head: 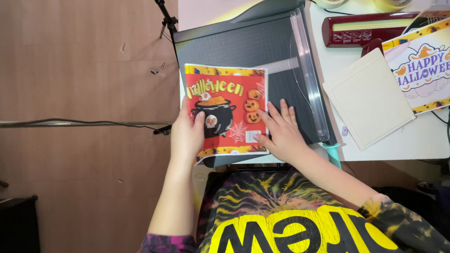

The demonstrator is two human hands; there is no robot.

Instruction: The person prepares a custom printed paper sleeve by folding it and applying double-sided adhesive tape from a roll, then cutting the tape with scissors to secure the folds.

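Centre frame: your left hand (187, 132) pinches the red-and-orange printed card (224, 110) by its left edge; right hand (280, 131) lies flat, fingers spread, on it. Card rests on the dark grey paper trimmer (259, 44), uncut, short of the blade rail.
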